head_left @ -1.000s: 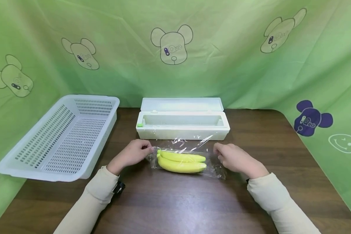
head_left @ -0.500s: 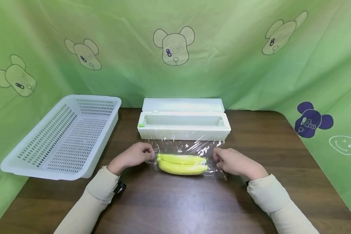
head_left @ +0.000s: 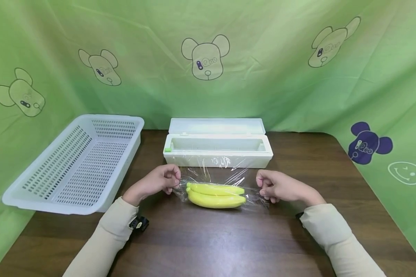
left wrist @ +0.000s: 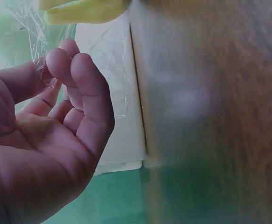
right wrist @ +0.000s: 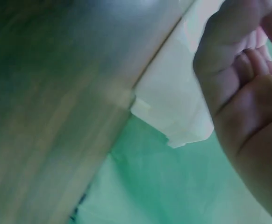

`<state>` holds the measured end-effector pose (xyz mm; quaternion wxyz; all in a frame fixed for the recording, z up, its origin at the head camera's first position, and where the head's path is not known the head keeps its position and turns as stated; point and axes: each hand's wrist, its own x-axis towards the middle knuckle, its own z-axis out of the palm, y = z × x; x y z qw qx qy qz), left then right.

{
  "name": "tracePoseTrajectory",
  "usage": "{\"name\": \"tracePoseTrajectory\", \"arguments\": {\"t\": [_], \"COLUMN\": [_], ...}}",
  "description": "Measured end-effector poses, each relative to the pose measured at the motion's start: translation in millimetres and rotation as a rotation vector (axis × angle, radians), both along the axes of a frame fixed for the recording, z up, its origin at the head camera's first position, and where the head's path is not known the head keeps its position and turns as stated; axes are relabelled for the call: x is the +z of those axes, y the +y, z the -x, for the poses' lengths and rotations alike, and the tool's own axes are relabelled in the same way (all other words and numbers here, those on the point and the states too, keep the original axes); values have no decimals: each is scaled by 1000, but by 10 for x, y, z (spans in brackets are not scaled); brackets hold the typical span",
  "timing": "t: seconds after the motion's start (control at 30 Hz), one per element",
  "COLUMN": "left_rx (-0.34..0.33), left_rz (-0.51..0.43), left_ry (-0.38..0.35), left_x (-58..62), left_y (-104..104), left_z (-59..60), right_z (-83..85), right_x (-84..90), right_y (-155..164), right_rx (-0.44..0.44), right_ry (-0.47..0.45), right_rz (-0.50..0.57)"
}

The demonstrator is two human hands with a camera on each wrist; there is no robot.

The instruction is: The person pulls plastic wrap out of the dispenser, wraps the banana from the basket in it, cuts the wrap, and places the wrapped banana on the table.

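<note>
A pair of yellow bananas (head_left: 216,195) lies at the middle of the table, covered by clear cling film (head_left: 235,177). The film stretches back from the bananas toward the front of a white cling film dispenser (head_left: 218,161) whose lid stands raised. To the left of the stems, my left hand (head_left: 159,180) pinches the film's gathered edge; its thumb and fingertips (left wrist: 82,70) meet on the film in the left wrist view. Past the banana tips, my right hand (head_left: 280,186) pinches the film's other end with curled fingers. In the right wrist view its fingertips are out of frame.
A white perforated plastic basket (head_left: 124,165) stands on the left of the brown wooden table (head_left: 215,246). A green slider (head_left: 168,149) sits at the dispenser's left end. Green printed cloth (head_left: 152,88) hangs behind the table and along both sides.
Both hands first came slightly nearer me, then the left went back a little and the right shifted outward. The film first spread over the bananas and now lies smoother between the hands.
</note>
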<state>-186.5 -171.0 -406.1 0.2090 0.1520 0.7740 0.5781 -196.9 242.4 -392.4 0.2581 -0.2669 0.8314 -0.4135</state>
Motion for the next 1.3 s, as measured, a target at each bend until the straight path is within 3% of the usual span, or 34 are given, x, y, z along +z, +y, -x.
{"name": "tracePoseTrajectory", "arguments": {"t": [0.1, 0.17, 0.33, 0.4, 0.63, 0.83, 1.13, 1.3], "left_rx": [30, 41, 57, 58, 9, -3, 27, 61], "left_rz": [9, 27, 79, 101, 124, 109, 95, 93], "left_ry": [-12, 2, 80, 92, 14, -38, -32, -10], "left_x": [5, 9, 18, 13, -8, 2, 43, 103], "left_y": [0, 14, 77, 100, 139, 117, 35, -34], "left_z": [2, -1, -19, -26, -65, -62, -42, -44], "right_z": [15, 20, 3, -15, -82, -85, -36, -64], "right_x": [-22, -28, -1, 10, -30, -28, 33, 134], "right_y": [21, 27, 1, -25, -132, -116, -19, -24], "right_rx": [27, 46, 48, 35, 43, 57, -124, -193], "right_ry": [-41, -21, 98, 106, 6, 3, -72, 52], "right_rz": [72, 89, 16, -23, -96, -104, -58, -113]}}
